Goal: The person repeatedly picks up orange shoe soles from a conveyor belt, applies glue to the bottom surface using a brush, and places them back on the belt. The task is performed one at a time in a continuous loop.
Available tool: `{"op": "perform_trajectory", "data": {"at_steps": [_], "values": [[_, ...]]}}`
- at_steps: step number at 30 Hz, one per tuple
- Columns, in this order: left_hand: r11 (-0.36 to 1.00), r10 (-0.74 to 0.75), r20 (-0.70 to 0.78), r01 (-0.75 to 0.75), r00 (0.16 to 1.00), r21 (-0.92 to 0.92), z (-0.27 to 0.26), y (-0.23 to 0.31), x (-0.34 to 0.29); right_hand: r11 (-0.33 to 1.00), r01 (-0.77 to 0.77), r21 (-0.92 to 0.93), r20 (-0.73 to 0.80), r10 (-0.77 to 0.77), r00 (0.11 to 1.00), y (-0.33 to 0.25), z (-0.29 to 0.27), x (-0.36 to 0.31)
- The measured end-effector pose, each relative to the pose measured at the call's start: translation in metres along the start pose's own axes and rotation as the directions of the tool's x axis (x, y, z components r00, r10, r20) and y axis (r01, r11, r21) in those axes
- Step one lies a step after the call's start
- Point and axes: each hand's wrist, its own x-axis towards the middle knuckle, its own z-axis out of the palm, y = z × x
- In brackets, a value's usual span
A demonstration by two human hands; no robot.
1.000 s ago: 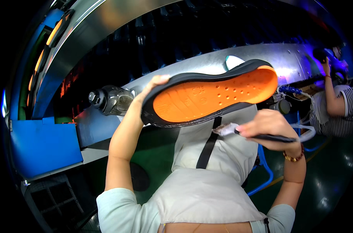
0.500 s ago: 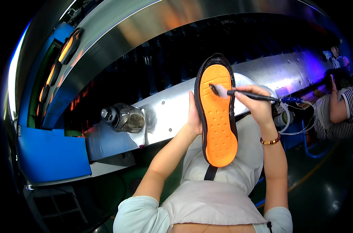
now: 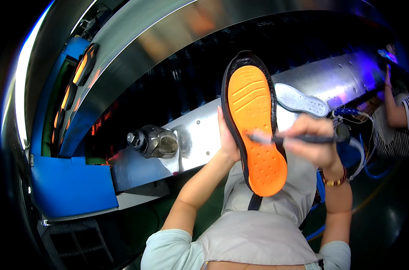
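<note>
An orange shoe sole with a raised black rim (image 3: 253, 105) is held up before me, toe pointing away. My left hand (image 3: 228, 143) grips its left side, fingers hidden behind it. Blurred by motion, my right hand (image 3: 313, 140) is closed round the dark handle of a brush (image 3: 299, 138). The pale bristles lie over the middle of the orange surface, just above its dimpled heel; whether they touch is hard to tell. Just beyond my right hand, a white shoe sole (image 3: 302, 101) rests on the metal ledge.
A dark-lidded bottle (image 3: 155, 143) stands on a cloth at the left of the metal ledge (image 3: 195, 144). Orange-and-black soles (image 3: 82, 67) line the conveyor at far left. A blue machine housing (image 3: 74, 189) is nearer. Another person in stripes (image 3: 395, 121) sits at right, near cables.
My right hand has drawn the brush from the toe area down to the middle of the sole. More of the white sole on the ledge shows, and the whole view has shifted slightly.
</note>
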Motion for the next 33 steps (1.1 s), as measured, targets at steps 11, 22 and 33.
{"op": "perform_trajectory", "data": {"at_steps": [11, 22, 33], "values": [[0.985, 0.154, 0.001, -0.153, 0.988, 0.080, 0.010, 0.004, 0.006, 0.975, -0.118, 0.190, -0.051, 0.130, 0.990, 0.014, -0.003, 0.007], [0.885, 0.443, 0.121, -0.455, 0.888, 0.102, 0.007, 0.029, 0.021, 0.989, -0.035, 0.145, 0.104, 0.020, 0.994, 0.019, 0.001, -0.018], [0.837, 0.491, 0.077, -0.494, 0.868, 0.234, -0.003, 0.049, 0.021, 0.983, 0.034, 0.178, 0.213, -0.073, 0.974, 0.030, -0.007, -0.031]]}}
